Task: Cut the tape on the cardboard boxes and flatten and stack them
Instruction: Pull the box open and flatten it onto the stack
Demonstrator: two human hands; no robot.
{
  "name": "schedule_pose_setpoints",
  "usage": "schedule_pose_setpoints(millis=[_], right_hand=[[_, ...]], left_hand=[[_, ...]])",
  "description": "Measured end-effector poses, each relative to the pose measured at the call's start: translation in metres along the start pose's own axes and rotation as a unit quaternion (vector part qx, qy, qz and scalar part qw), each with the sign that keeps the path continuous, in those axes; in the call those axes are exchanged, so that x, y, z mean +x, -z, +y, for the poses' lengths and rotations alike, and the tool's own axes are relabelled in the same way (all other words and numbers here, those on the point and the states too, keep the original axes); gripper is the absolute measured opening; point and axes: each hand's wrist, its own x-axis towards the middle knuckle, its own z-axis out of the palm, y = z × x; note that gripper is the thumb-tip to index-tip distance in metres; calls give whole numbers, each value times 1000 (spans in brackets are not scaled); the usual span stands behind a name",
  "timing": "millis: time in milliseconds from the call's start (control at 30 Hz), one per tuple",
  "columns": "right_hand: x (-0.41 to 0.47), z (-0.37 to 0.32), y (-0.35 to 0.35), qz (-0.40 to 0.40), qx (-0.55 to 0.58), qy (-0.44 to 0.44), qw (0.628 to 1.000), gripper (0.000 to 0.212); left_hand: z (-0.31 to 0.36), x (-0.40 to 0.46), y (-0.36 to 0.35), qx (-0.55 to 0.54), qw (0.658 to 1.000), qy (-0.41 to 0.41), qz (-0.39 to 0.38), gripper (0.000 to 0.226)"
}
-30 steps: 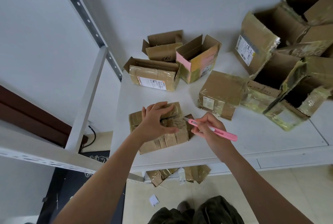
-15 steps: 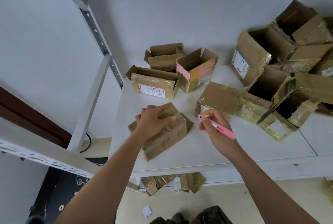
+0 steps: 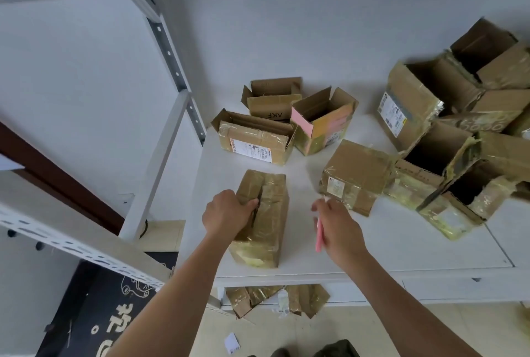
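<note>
- White wall [image 3: 286, 41] is filling the background, and a white table [image 3: 401, 247] is standing against it, carrying cardboard boxes.
- At far left, a grey perforated metal rack [image 3: 160, 155] is rising beside the table, with a dark printed mat [image 3: 94, 313] lying on the floor below it.
- Flattened cardboard pieces [image 3: 275, 299] are lying on the floor under the table's front edge, and a small white paper scrap [image 3: 231, 343] is lying near them.
- Left hand [image 3: 226, 213] is gripping the taped box [image 3: 263, 213] near the table's front edge, its fingers curling into the slit that runs along the box top.
- Behind that box, 3 boxes are sitting near the wall: a labelled box [image 3: 255, 141] with flaps up, an open box marked AKF [image 3: 272, 101] behind it, and a pink-sided open box [image 3: 324, 121] just beside them.
- Right hand [image 3: 338, 224] is hovering above the table to the right of the taped box, apart from it, its fingers closing around a pink cutter [image 3: 319, 237]; motion blur is hiding the blade end.
- Just beyond the right hand, a sealed taped box with a small label [image 3: 355, 176] is resting on the table.
- At far right, a pile of opened boxes [image 3: 459, 141] with torn yellowish tape is leaning together against the wall.
</note>
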Motion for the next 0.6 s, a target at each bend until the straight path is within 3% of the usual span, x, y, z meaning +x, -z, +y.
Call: schedule_pose_setpoints(millis=[100,233,300,367,467,600], right_hand=[[-6,18,-12,-117,-129,-33,984,38],[-3,21,-11,-132,-143,-63,979,54],[4,11,-5,-89,-86,-66,990,53],[13,-6,4,-37,73,-40,996,44],[25,-45,15,-24,250,-4,968,42],[34,-77,11,-59,141,-4,988,54]], left_hand=[[-2,0,0,-33,999,29,-4,47],[-6,1,2,-77,996,37,-33,46],[-7,2,5,-118,991,34,-51,44],[-9,2,7,-171,982,30,-70,36],[-10,-1,10,-277,955,18,-107,19],[-12,-11,6,-347,927,9,-142,18]])
